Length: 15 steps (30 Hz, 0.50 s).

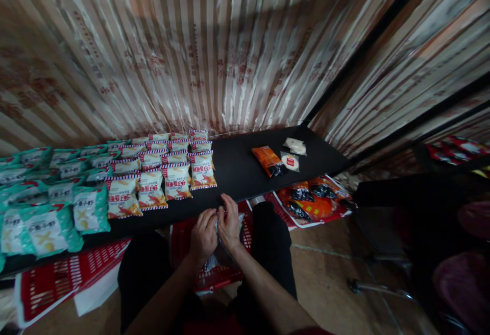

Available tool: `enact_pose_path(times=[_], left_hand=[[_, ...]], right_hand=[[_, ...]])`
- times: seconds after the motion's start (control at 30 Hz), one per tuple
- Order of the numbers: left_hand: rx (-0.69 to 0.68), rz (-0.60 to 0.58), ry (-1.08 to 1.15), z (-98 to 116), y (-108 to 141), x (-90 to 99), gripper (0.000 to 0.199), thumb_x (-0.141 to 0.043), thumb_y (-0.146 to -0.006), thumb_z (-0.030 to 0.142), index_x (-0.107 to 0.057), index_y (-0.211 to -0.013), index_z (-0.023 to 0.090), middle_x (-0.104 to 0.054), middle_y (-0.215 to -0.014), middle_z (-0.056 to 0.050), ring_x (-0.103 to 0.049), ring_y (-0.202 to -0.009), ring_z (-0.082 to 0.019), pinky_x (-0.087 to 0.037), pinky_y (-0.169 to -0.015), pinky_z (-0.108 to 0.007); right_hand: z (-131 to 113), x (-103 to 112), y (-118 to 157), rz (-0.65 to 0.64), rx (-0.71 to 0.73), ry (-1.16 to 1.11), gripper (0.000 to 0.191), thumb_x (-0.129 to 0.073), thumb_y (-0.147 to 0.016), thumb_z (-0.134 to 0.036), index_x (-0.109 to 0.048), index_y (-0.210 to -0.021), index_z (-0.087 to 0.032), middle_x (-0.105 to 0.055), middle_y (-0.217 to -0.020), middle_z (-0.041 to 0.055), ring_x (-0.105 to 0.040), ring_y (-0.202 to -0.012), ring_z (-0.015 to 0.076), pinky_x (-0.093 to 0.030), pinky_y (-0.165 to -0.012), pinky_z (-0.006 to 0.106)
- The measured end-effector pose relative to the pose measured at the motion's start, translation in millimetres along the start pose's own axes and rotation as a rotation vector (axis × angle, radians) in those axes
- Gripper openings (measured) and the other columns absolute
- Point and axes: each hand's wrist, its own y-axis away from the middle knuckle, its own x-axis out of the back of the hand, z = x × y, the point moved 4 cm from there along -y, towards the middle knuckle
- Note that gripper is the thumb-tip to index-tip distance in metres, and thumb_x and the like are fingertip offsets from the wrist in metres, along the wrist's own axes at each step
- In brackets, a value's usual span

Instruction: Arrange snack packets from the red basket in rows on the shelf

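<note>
My left hand [204,235] is curled with its fingertips pressed together at the top of a clear plastic bag [219,257]. Beside it my right hand [228,222] pinches at the same bag with thumb and fingers, its fingers less bent. What is inside the bag I cannot make out, since both hands cover much of it. Below the hands, between my knees, stands a red plastic basket [184,238] with slotted walls. The black table [237,179] has its near edge just beyond my fingertips.
Rows of white and orange snack bags [178,181] stand on the table, with teal snack bags [90,210] farther left. An orange bag [268,161] and small white packets [291,161] lie at right. Red baskets [49,284] flank my knees; a chair base [378,286] is at right.
</note>
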Motion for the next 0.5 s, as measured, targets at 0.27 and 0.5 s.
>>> enact_pose_path(times=[0.27,0.5], left_hand=[[0.226,-0.370,0.037,-3.2,43.8,-33.4,0.035,-0.035,-0.082,0.009,-0.063,-0.103,0.013,-0.063,-0.112,-0.013,-0.056,-0.109,-0.023,-0.045,-0.097,-0.039],[0.695,-0.667,0.121,-30.0,66.7,-53.9,0.041,-0.039,-0.078,0.005,-0.057,-0.115,0.009,-0.050,-0.131,-0.016,-0.045,-0.124,-0.020,-0.032,-0.105,-0.028]], right_hand=[[35.0,-2.3,58.3,-0.148,-0.158,0.102,0.037,-0.038,-0.082,-0.014,-0.057,-0.114,-0.015,-0.061,-0.110,0.0116,-0.053,-0.108,0.0219,-0.044,-0.094,0.042],[69.0,-24.1,80.8,-0.447,-0.499,0.222,0.042,-0.042,-0.075,-0.011,-0.060,-0.114,-0.008,-0.062,-0.115,0.0167,-0.057,-0.109,0.0246,-0.042,-0.097,0.035]])
